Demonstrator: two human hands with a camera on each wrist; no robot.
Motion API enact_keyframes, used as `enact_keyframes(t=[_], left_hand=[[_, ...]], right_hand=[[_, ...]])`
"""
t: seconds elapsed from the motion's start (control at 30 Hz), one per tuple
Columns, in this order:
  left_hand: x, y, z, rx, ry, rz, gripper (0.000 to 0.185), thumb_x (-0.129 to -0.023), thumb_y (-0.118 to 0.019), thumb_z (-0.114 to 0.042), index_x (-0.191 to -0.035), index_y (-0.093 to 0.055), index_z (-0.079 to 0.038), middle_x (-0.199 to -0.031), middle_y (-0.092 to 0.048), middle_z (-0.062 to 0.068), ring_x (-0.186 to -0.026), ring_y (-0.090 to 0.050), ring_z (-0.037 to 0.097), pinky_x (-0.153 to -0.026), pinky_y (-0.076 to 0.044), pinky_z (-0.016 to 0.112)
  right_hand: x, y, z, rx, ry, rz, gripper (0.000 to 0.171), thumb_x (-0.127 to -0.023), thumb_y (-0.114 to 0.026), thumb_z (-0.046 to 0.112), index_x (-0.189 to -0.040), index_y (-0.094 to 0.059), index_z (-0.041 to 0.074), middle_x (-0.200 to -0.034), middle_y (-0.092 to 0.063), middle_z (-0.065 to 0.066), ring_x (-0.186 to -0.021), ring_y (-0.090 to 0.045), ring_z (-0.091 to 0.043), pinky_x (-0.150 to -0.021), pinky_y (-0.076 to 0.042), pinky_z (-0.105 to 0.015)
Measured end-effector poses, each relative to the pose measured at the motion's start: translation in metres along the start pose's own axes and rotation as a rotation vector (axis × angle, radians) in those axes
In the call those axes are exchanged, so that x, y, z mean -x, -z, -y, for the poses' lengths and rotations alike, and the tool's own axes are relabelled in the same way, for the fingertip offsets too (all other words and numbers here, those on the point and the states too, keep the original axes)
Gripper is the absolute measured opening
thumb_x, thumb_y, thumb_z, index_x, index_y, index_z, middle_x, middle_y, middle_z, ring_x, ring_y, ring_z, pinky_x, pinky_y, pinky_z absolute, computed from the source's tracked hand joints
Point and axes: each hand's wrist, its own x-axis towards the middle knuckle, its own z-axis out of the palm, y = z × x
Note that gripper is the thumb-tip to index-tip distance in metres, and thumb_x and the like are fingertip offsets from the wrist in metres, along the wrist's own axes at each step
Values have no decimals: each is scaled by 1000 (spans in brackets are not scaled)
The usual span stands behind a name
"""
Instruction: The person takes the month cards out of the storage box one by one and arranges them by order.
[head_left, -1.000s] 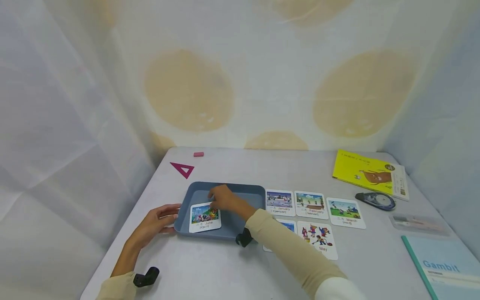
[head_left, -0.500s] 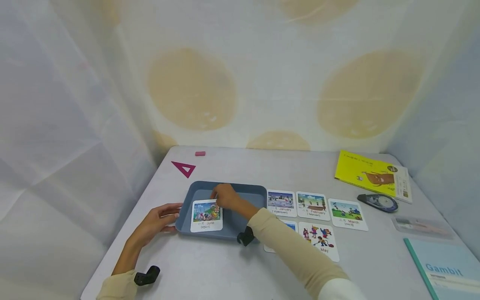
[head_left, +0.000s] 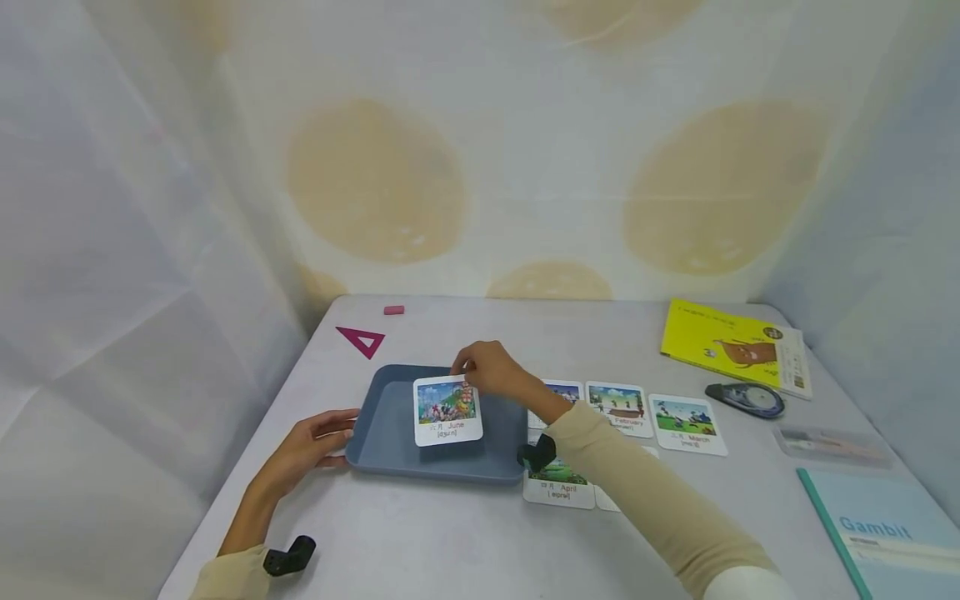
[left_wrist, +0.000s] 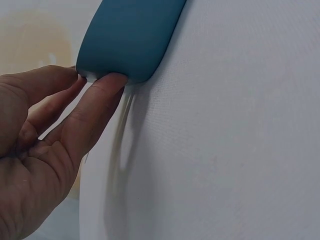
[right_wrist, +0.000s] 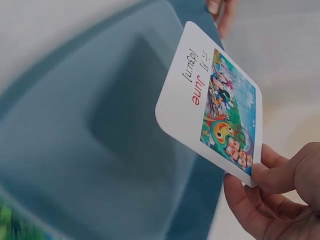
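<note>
The right hand (head_left: 491, 371) has lifted the June card (head_left: 447, 410) above the tray (head_left: 390, 442).

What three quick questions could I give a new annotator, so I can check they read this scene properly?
1. True or false: the June card lies flat in the tray.
2. Which hand pinches the card? A left B right
3. What does the left hand touch?

Key
1. False: the right hand holds it lifted above the tray.
2. B
3. The tray's corner, with its fingertips.
</note>
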Motion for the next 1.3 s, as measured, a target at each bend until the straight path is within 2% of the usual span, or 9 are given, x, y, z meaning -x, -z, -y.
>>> enact_keyframes(t=[0.17,0.33,0.6,0.7,0.83,1.0,1.13,1.3], left_hand=[[1,1,1,9,-9,9,55,-89,-67,-22,-138,-47,-6,-135,-48,23,-113,-58,33,-79,-56,41],[-1,1,2,20,-18,32,54,-91,-65,-18,-139,-45,-4,-135,-47,24,-112,-59,32,-79,-56,41],[1,1,1,24,-10,39,55,-91,-64,-20,-140,-44,-4,-136,-46,24,-110,-60,29,-81,-55,41],[3,2,0,22,-3,43,57,-91,-64,-22,-140,-43,-4,-137,-45,24,-111,-59,29,-82,-55,42],[5,4,-2,20,-7,45,59,-91,-64,-23,-141,-41,-4,-138,-44,25,-113,-58,31,-82,-55,42],[3,7,-1,9,2,41,57,-92,-63,-24,-141,-42,-6,-138,-45,24,-112,-58,30,-82,-55,41],[2,8,0,-2,10,36,57,-92,-63,-26,-141,-42,-6,-138,-45,24,-112,-59,28,-82,-55,40],[1,6,0,-5,24,35,59,-91,-64,-26,-141,-42,-7,-139,-44,24,-112,-59,28,-81,-55,39]], right_hand=[[25,32,-24,0,-27,-48,21,-88,-56,-2,-100,-71,5,-92,-67,-12,-61,-58,-14,-50,-50,-23],[66,63,-61,25,-82,-85,17,-90,-58,1,-102,-70,4,-91,-66,-10,-70,-58,-17,-56,-50,-26],[154,103,-124,0,-313,-96,21,-89,-57,1,-106,-68,2,-92,-64,-11,-76,-57,-24,-63,-56,-29],[188,112,-145,30,-397,-106,21,-88,-57,1,-106,-69,3,-93,-64,-12,-74,-56,-23,-62,-55,-30],[226,118,-166,52,-467,-103,20,-88,-57,0,-104,-68,0,-94,-63,-17,-72,-56,-21,-61,-56,-31],[259,116,-180,62,-519,-77,19,-86,-58,-2,-102,-68,-3,-93,-63,-18,-69,-56,-19,-60,-56,-31],[272,111,-187,71,-558,-79,19,-86,-57,-3,-100,-69,-1,-89,-63,-13,-68,-55,-19,-59,-53,-31],[278,103,-192,46,-600,-89,19,-85,-58,-3,-99,-70,2,-90,-63,-13,-71,-55,-21,-63,-55,-32]])
